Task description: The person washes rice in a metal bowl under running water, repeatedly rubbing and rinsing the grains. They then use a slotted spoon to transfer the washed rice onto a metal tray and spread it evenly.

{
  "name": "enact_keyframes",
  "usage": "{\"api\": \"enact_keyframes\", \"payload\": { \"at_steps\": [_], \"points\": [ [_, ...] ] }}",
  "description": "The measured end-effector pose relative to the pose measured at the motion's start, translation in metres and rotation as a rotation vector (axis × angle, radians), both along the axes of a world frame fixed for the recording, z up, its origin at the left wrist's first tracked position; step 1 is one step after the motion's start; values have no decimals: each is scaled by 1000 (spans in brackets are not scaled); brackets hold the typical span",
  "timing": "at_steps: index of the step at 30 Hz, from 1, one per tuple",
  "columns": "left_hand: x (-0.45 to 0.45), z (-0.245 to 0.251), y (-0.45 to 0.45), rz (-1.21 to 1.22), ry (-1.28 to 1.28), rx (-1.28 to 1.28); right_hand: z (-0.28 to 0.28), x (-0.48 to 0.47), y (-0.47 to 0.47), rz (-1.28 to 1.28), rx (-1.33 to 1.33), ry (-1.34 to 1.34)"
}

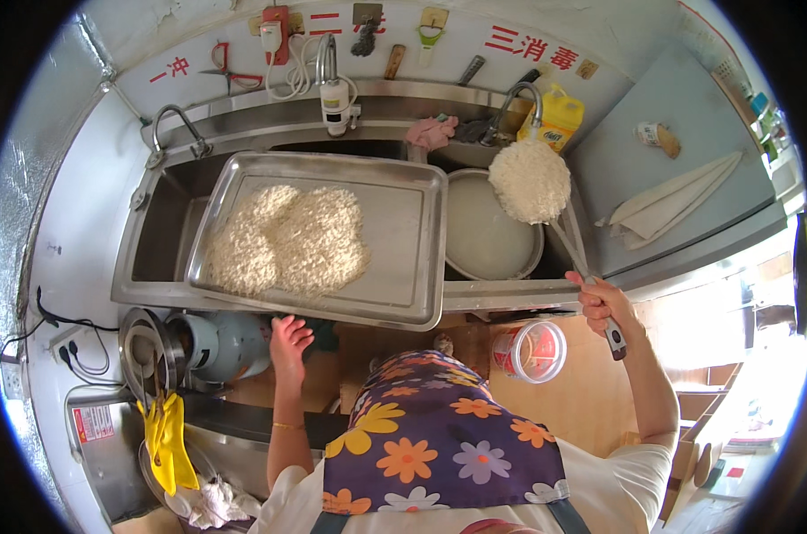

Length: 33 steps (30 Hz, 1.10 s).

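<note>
My right hand (605,305) grips the handle of a long-handled ladle or strainer (569,248), whose bowl is heaped with wet-looking white rice (530,180). That bowl is held over the right rim of a round metal pot (493,230) of cloudy water in the right sink. A large stainless steel tray (403,247) lies across the sinks, with mounds of rice (310,240) on its left and middle part. My left hand (291,336) is just below the tray's front edge, fingers loosely curled and apart, holding nothing that shows.
Taps (326,60) rise behind the sinks (169,220). A yellow jug (560,117) stands at the back right, a pink cloth (432,132) left of it. A white cloth (674,200) lies on the grey counter. Below are a plastic bucket (530,352), gas cylinder (233,347) and yellow gloves (166,444).
</note>
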<state>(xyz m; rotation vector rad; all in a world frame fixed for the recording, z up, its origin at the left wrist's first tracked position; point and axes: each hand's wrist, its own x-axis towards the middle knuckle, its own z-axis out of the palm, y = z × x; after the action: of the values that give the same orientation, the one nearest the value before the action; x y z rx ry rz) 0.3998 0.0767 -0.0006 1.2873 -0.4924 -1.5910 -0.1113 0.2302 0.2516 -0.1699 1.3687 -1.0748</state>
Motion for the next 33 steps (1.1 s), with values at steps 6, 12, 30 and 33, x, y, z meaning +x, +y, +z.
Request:
{"api": "enact_keyframes", "payload": {
  "at_steps": [6, 12, 30, 33],
  "points": [
    [-43, 8, -6, -43, 24, -51, -18, 54, -26, 278, -14, 131],
    [-46, 0, -6, 31, 43, -92, -47, 86, -64, 578, -115, 531],
    [-101, 81, 16, 308, -982, -483, -98, -170, -63, 883, 2, 1280],
    [-199, 116, 19, -14, -953, -796, -145, -212, -99, 971, -93, 1336]
  ]
}}
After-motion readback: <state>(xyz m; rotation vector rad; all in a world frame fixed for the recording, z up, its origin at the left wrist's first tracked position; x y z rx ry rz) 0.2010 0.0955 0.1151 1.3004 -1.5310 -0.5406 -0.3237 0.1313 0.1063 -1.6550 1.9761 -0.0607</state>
